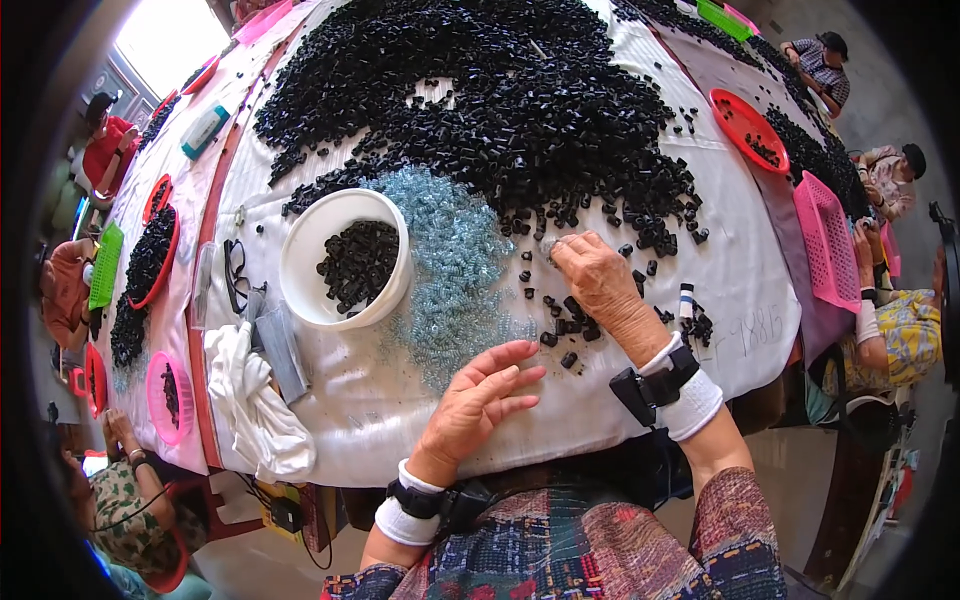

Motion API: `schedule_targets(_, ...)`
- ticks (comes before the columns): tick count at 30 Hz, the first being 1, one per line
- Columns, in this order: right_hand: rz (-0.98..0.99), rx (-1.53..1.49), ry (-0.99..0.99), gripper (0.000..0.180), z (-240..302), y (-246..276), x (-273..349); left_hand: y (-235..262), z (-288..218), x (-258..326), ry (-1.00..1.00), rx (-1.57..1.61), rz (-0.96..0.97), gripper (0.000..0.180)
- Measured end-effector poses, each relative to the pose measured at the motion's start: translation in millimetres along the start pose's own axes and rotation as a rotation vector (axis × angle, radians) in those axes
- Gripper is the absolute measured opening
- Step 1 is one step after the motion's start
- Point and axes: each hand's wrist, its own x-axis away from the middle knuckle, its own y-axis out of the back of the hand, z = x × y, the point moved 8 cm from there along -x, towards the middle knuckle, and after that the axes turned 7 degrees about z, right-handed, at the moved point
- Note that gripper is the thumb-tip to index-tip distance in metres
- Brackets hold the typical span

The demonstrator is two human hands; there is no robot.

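Observation:
My right hand [597, 275] is pinched at the near edge of a large heap of small black plastic pieces [480, 90]. A pale speck shows at its fingertips, too small to make out. Several loose black pieces [570, 325] lie under and beside this hand. Over the cloth near the table edge, my left hand [482, 400] has its fingers spread and holds nothing. Just beyond it lies a pile of clear bluish small pieces [450, 260]. To the left of that pile stands a white round tub [298, 285], partly filled with black pieces [360, 265].
Eyeglasses [236, 268], a grey folded cloth [280, 352] and a crumpled white cloth [250, 400] lie left of the tub. A marker [686, 300] is at right. Red trays [750, 130] and a pink basket [826, 242] stand farther out, with other people seated around.

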Motion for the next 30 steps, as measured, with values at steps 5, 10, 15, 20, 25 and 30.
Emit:
schedule_targets(5,0.002,0.136,-0.02,0.022,1,-1,13,-13,1,-4,0.043,-0.046,0.057,0.043)
schedule_targets(10,0.005,0.126,-0.068,0.023,3,0,23,-8,-2,-5,0.004,-0.098,0.03,0.046)
schedule_targets(15,-0.279,-0.069,-0.163,0.018,-18,51,59,4,-17,-3,-0.073,-0.021,-0.038,0.045)
schedule_targets(20,-0.108,-0.055,-0.434,0.017,-60,74,122,9,-24,0,-0.125,-0.023,-0.053,0.048)
schedule_targets(25,-0.062,0.026,-0.537,0.015,-71,81,154,7,-28,-1,-0.155,-0.017,-0.046,0.05)
schedule_targets(30,-0.132,-0.332,-0.263,0.014,-20,65,112,0,-24,-2,-0.116,-0.049,0.016,0.05)
